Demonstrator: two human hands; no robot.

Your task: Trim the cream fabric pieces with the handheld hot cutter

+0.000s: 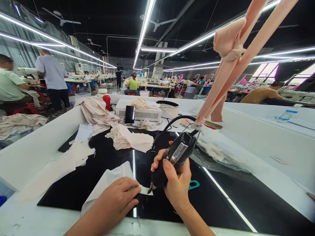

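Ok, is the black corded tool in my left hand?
No, your right hand grips the corded tool; your left hand rests on white fabric.

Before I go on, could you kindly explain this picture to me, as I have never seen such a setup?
There is no robot here: this picture comes from a camera worn on the person's head, looking forward and down at two bare hands. The right hand grips a black handheld tool, joined at its top to pink fabric strips; its tip is at the narrow end of a pale cloth piece. The left hand rests on that cloth. Beneath lies a glossy black panel, which also bears a pile of cut cloth and a teal item I cannot identify. Further back, a phone stands in front of a white box.
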